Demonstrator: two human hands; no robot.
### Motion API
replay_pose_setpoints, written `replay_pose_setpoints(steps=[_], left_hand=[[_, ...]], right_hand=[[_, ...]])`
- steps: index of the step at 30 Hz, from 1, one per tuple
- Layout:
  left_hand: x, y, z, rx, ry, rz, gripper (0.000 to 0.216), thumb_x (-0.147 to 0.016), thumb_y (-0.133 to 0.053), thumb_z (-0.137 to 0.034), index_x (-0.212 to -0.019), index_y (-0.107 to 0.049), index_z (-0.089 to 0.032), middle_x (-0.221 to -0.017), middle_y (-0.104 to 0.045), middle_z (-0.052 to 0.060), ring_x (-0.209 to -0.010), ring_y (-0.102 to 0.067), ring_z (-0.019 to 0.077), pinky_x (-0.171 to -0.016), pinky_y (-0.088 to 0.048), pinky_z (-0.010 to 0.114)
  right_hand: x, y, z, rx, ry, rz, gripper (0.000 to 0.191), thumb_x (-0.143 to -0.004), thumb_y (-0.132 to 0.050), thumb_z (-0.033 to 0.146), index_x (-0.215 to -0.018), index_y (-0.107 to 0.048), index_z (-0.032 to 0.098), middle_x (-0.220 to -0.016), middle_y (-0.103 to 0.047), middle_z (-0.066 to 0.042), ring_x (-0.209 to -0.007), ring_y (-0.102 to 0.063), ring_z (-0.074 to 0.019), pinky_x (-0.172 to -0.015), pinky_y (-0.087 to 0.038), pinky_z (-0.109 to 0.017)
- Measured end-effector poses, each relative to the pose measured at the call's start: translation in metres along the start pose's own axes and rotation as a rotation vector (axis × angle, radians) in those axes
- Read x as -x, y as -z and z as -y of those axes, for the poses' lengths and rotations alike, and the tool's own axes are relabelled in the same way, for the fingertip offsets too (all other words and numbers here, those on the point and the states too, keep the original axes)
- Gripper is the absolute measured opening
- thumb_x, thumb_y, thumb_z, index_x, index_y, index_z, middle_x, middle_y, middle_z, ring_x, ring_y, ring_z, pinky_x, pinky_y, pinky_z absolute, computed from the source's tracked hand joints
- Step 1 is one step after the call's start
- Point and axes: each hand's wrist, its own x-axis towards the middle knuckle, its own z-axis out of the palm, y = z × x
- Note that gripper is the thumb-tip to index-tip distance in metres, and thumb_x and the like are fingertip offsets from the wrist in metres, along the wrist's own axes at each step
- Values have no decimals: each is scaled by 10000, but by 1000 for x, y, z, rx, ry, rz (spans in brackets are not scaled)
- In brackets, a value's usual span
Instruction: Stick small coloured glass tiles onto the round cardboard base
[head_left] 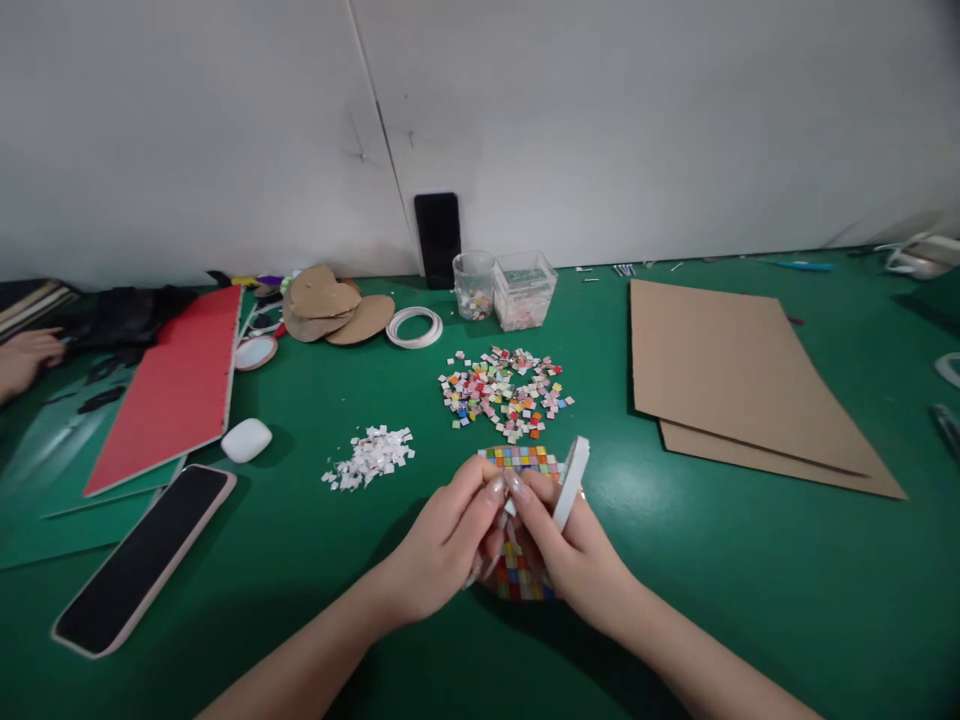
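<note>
My left hand (457, 535) and my right hand (566, 545) meet at the front centre, their thumbs and fingertips pinched together. Between the fingertips shows a small white piece (511, 507), mostly covered, so its kind is unclear. A flat white strip (573, 482) sticks up from between the fingers of my right hand. Under both hands lies a board of coloured mosaic tiles (517, 582), its middle hidden. Loose coloured tiles (502, 390) are scattered just beyond it. To the left is a heap of white scraps (373, 455).
A clear cup (474, 287) and a clear square box (525, 290) stand behind the tiles. Cardboard sheets (720, 370) lie right. On the left are a phone (146, 560), a white case (246, 440), a red board (176, 390) and another person's hand (30, 360).
</note>
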Motion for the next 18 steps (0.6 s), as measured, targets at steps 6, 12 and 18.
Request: replay_pose_setpoints(steps=[6,12,18], left_hand=[[1,0,-2,-119,-40,34,324,-913,-275,-377,-675,-378,-183,-578,-373,-45,-507,-326,79,-491,-312,218],[2,-3,0,-248,-47,65,222,-902,-294,-346,-754,-366,-197,-608,-381,-51,-529,-322,92,-495,-281,226],[0,-3,-2,-288,-70,58,187,-895,-294,-325,-794,-380,-194,-631,-373,-46,-551,-325,96,-503,-289,226]], right_hand=[[1,-1,-7,113,60,-109,286,-917,-349,316,-675,-446,197,-598,-444,31,-571,-427,-110,-558,-361,-222],[0,0,-7,133,54,-132,306,-914,-351,340,-648,-412,200,-585,-418,31,-560,-403,-112,-543,-349,-232],[-1,1,-5,173,54,-114,296,-913,-347,322,-651,-413,200,-574,-412,33,-545,-404,-109,-517,-341,-226]])
